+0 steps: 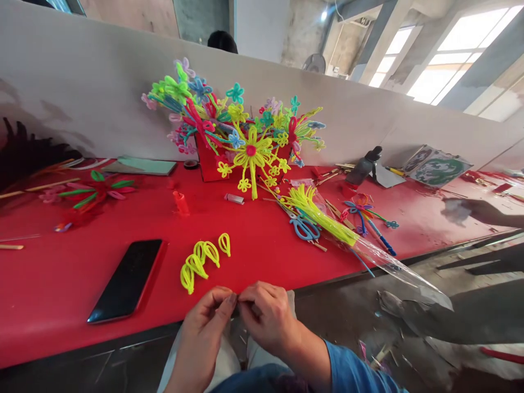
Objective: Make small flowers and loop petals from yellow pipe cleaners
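Note:
My left hand [208, 327] and my right hand [270, 314] meet fingertip to fingertip over my lap, just off the table's front edge. Both are closed in a pinch; whatever sits between the fingers is too small or hidden to make out. Beyond them lie several yellow pipe-cleaner loops [196, 266], bent into petal shapes, with a single loop [224, 245] slightly apart. A bundle of yellow pipe cleaners [327, 218] rests in a clear plastic sleeve [405, 275] that hangs over the edge. Blue-handled scissors [305, 228] lie beside the bundle.
A black phone [126, 280] lies left on the red table [254, 251]. Behind stands a red box [210, 164] of pipe-cleaner flowers [251, 150]. A dark bottle [362, 166], a red glue-like tube [180, 202] and a loose flower [96, 191] are around. Another person's hand [462, 210] is at right.

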Demonstrator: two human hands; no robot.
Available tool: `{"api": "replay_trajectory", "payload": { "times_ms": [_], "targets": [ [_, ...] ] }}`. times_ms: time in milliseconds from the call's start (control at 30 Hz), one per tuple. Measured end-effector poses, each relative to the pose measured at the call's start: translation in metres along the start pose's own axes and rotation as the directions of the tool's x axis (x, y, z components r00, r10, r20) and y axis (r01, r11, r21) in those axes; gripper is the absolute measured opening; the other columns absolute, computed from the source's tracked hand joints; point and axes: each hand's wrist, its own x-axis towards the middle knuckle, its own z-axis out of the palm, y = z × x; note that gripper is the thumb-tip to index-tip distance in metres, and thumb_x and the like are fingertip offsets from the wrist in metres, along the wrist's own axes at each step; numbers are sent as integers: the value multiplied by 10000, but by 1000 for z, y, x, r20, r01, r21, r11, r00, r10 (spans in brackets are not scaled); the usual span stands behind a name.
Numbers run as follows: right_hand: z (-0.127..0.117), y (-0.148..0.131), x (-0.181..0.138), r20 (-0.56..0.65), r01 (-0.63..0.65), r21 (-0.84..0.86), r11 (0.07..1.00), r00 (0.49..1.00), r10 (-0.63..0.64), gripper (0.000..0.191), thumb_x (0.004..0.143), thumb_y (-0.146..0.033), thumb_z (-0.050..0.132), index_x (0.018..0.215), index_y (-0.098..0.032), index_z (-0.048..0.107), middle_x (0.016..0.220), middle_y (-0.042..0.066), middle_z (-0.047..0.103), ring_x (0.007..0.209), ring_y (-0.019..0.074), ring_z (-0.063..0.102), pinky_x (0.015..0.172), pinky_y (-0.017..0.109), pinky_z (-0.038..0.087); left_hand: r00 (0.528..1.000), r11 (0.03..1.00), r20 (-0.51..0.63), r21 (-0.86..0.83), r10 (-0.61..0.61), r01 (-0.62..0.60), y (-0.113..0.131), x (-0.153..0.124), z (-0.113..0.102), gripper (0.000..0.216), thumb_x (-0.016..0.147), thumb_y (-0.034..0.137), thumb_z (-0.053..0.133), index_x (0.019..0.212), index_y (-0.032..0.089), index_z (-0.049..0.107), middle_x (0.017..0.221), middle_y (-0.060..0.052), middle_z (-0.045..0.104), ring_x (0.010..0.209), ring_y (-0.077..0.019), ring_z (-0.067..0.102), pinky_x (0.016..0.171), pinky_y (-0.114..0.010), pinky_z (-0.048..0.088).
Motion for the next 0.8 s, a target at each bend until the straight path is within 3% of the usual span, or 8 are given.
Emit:
{"api": "replay_trajectory", "payload": {
  "times_ms": [200, 433, 800],
  "targets": [
    [0, 4, -2, 63, -139, 76, 987, 989, 134, 140, 763, -200, 476, 693, -179, 595, 557, -3, 607, 488, 86, 541, 494, 162, 404, 997, 985, 40, 159, 67, -73, 4, 0, -4, 201, 684, 364, 611, 681, 163, 602, 682, -2, 602, 655, -147, 537, 599, -227, 443],
    [-2, 1, -1, 9, -87, 97, 991, 996, 87, 145, 776, -184, 488, 674, -168, 589, 563, 6, 624, 494, 87, 557, 506, 162, 419, 991, 978, 12, 156, 136, -136, 2, -2, -1, 170, 705, 333, 595, 666, 167, 599, 649, 8, 591, 637, -134, 524, 591, -213, 438],
    [-2, 8, -3, 41, -45, 0, 999, 998, 45, 159, 753, -168, 457, 636, -177, 565, 515, -9, 580, 455, 79, 509, 480, 173, 383, 996, 996, 81, 82, 25, -32, 0, 1, 1, 193, 726, 345, 575, 684, 158, 597, 639, 17, 557, 623, -122, 500, 577, -211, 421]
  ]
}}
